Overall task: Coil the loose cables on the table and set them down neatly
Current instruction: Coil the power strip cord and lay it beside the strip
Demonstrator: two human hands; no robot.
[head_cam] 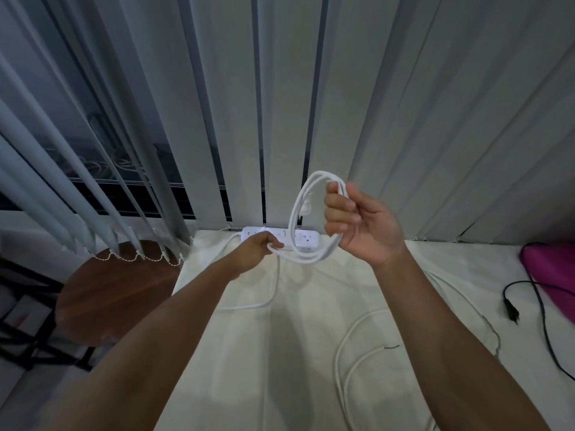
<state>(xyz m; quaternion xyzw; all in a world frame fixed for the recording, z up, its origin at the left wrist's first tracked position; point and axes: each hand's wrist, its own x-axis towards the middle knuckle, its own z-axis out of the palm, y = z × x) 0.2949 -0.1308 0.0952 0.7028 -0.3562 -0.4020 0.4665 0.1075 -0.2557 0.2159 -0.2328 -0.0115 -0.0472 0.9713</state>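
Under your hands: a table (pixel 311 353) draped in pale cream cloth fills the middle of the view, from 6 o'clock up to centre.
Far edge of the table: a white power strip (pixel 306 239) lies along it at about 12 o'clock from your wrists, partly hidden behind the coil.
Room behind: grey vertical blinds (pixel 404 104) hang across the whole top half; at 10 o'clock the slats part onto a dark window.
Beside the table: a round brown wooden stool (pixel 118 293) stands at 9 o'clock, off the table's left edge, with a black metal frame below it.
Right margin: a black cable (pixel 543 309) with a plug end trails at 3 o'clock, near a magenta object (pixel 550 269) you may take for a bag, though too little of it shows to be sure.
Loose white cable (pixel 345 349): it curves over the cloth at 5 o'clock, well apart from the coil.
Right hand (pixel 361 225): raised above the table, palm towards you, fingers curled around the right side of the white cable coil (pixel 306 213), gripping it so the loops hang upright.
Left hand (pixel 258 245): lower and farther out, at 9 o'clock from the coil, fingers pinched on the strand running from the coil's bottom.
Tail of that strand: it drops from your left hand onto the cloth and bends towards 7 o'clock.
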